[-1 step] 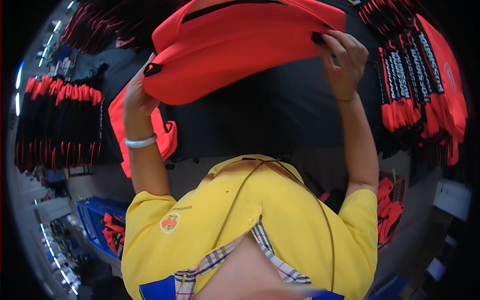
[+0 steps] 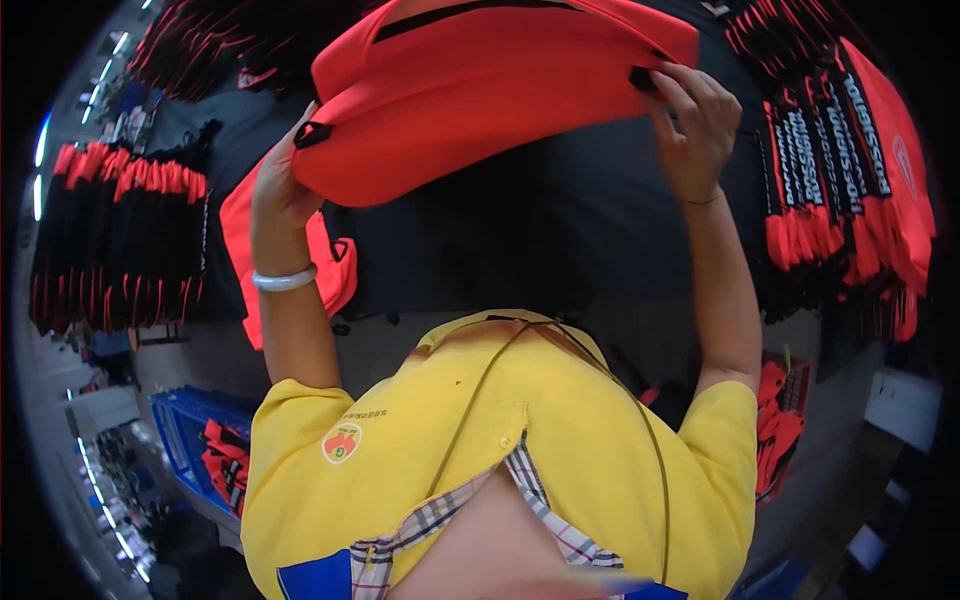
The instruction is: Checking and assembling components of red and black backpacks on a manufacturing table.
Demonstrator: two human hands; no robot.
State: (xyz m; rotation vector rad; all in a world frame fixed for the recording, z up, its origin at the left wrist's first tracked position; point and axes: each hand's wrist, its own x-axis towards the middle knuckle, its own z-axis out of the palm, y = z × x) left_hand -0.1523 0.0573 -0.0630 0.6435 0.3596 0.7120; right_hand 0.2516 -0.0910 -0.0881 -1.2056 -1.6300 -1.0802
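Note:
A bright red fabric bag (image 2: 480,110) is held up in front of me, raised above the black table cover, with a dark opening along its far side. My left hand (image 2: 285,185) is closed on its left end, beside a small black loop (image 2: 312,134); part of the fingers is hidden behind the cloth. At the right end, my right hand (image 2: 697,125) pinches the edge by a black tab (image 2: 641,78). Below my left wrist another red fabric piece (image 2: 340,262) with a black loop lies on the table, partly covered by my forearm.
Black table cover (image 2: 480,240) stretches beneath the bag. Stacks of folded black and red pieces stand at the left (image 2: 120,240), the right (image 2: 810,180) and the far left (image 2: 210,45). Lower down are a blue crate (image 2: 185,440) with red pieces and a red crate (image 2: 797,400).

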